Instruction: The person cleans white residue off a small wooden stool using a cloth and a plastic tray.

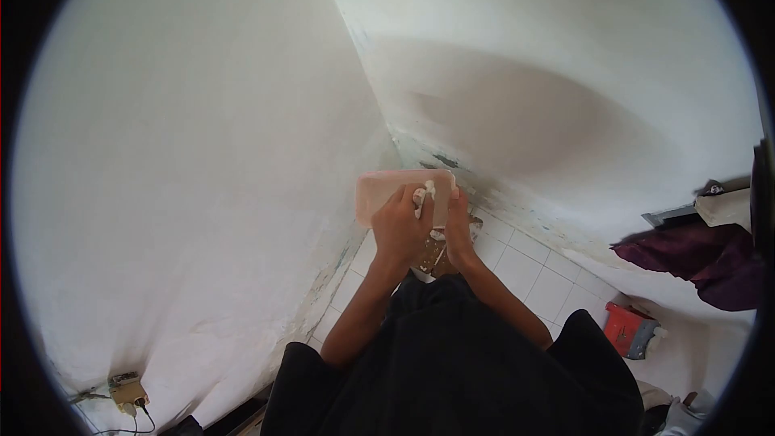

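In front of the wall corner, a shallow pinkish translucent plastic container (373,190) is held up at about waist height. My right hand (459,230) grips its right edge, with the thumb at the rim and the other fingers hidden beneath. Over the container, my left hand (401,228) is closed, its fingers bent. White paste (429,188) shows at those fingertips, and I cannot tell whether a tool is among them.
Painted walls (202,153) meet ahead, with flaking patches (444,161) low down. White floor tiles (521,278) lie below. At right are a red container (628,329) and a hanging purple cloth (694,262). A power socket with plugs (129,394) sits lower left.
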`<state>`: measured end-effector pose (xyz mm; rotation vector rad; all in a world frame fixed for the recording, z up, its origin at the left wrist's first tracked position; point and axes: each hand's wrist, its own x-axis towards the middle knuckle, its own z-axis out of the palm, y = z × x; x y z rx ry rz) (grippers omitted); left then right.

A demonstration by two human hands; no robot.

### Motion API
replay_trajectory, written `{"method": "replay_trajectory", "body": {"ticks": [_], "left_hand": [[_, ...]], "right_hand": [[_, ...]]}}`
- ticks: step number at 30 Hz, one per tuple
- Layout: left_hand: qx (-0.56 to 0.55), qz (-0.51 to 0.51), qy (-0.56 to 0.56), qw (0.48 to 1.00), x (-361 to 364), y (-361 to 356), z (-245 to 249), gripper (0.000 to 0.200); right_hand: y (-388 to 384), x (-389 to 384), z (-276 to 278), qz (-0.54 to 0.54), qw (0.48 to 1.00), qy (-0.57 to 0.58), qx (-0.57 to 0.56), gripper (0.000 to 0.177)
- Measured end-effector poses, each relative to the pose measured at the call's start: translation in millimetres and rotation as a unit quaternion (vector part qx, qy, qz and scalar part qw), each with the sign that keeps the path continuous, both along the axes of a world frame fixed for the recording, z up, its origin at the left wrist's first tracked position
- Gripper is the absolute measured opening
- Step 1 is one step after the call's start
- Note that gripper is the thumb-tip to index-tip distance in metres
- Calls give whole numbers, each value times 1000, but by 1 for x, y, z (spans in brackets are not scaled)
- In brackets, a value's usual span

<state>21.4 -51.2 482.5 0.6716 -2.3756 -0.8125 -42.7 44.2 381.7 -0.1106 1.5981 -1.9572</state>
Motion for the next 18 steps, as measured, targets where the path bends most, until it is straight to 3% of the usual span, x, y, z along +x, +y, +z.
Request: {"method": "replay_trajectory", "body": {"ticks": [3, 9, 18], "left_hand": [[92, 10, 29, 995, -8, 7, 7, 14], [92, 63, -20, 994, 6, -18, -5, 20], [-148, 42, -41, 987, 14, -40, 13, 11]], "right_hand": [[0, 1, 10, -4, 1000, 19, 13, 68], [8, -4, 0, -16, 998, -49, -32, 68], [5, -5, -2, -12, 1000, -13, -7, 69]]}}
